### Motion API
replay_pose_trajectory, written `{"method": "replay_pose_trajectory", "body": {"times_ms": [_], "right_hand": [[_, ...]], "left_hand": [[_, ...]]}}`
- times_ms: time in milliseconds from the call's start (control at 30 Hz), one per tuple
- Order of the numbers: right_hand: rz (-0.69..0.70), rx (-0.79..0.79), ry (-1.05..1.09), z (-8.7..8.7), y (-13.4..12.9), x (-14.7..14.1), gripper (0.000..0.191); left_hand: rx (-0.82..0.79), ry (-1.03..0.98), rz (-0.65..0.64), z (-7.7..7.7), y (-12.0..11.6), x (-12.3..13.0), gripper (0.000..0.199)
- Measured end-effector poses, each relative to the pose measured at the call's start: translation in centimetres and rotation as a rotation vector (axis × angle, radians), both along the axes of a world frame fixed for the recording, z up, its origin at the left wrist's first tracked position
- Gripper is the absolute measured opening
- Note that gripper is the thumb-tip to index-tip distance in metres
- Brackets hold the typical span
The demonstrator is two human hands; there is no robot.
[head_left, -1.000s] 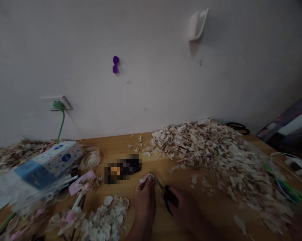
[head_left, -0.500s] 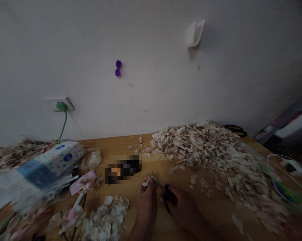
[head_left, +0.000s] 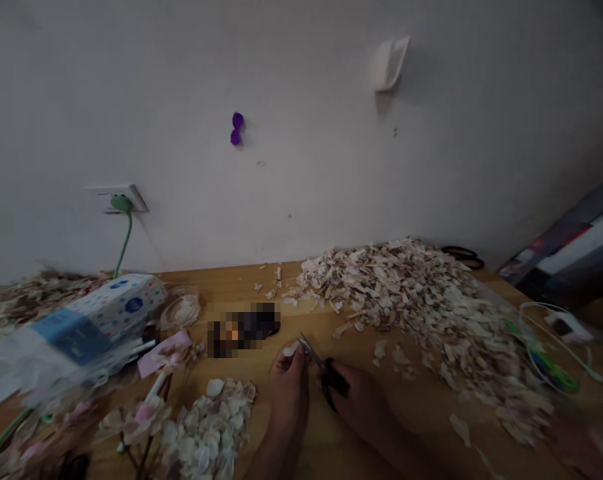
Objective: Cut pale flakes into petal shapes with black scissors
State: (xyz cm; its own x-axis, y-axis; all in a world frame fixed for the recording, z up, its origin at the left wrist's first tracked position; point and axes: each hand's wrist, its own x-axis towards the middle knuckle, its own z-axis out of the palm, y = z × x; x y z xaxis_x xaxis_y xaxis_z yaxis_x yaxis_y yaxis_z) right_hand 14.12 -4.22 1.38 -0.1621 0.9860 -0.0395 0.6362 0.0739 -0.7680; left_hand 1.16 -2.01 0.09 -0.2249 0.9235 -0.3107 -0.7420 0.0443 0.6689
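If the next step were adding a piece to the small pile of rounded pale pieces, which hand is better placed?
Probably the left hand: it pinches a pale piece and is nearer the small pile, while the right hand holds scissors.

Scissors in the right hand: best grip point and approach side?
Probably the black handles of the scissors, from the near right, where the right hand has them. Their looped shape suits fingers, and the blades point away, up beside the left hand and its white piece.
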Motion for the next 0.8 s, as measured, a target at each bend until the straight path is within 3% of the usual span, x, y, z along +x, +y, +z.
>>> {"method": "replay_pose_trajectory", "body": {"times_ms": [267,567,800], "right_hand": [[-0.009,0.015,0.019,-0.1,-0.1,0.1,0.025],[0.001,0.003,-0.109,-0.6,-0.2,0.2,0.026],[0.023,0.003,-0.077,-0.5,-0.2,0.2,0.025]], "left_hand": [[-0.009,-0.021,0.0,0.6,-0.2,0.0,0.026],[0.01,0.022,-0.029,-0.2,-0.2,0.0,0.024],[0.006,0.053,-0.024,-0.2,-0.3,0.0,0.023]]}}
